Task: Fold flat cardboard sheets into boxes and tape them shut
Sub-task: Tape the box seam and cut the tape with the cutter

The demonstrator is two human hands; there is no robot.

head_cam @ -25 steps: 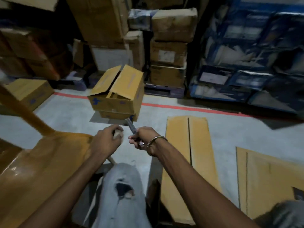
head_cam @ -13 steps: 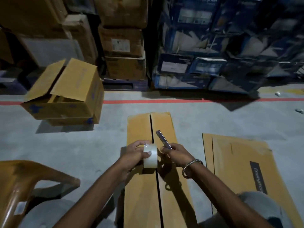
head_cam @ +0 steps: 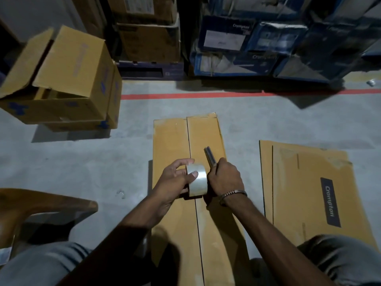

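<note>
Grey concrete floor (head_cam: 82, 166) fills the middle of the frame, crossed by a red line (head_cam: 185, 96) in the upper half. Behind that line, brown cartons (head_cam: 148, 40) stand at top centre and blue cartons (head_cam: 268, 42) fill the upper right. An open cardboard box (head_cam: 68, 79) with raised flaps sits on the floor at upper left. A long folded box (head_cam: 185, 203) lies at centre, its two top flaps meeting along a dark seam that runs toward the bottom edge. A flat cardboard sheet (head_cam: 309, 193) with a dark printed label lies on the floor to the right, apart from the folded box. A brown chair (head_cam: 31, 207) shows at lower left.

Over the folded box, the left hand (head_cam: 175, 182) grips a roll of clear tape (head_cam: 196, 179), thumb across its outer face. Just right of the roll, the right hand (head_cam: 225, 177), a metal bracelet (head_cam: 233, 194) at its wrist, is curled around a slim metal cutter (head_cam: 210, 156) whose tip points up and away.
</note>
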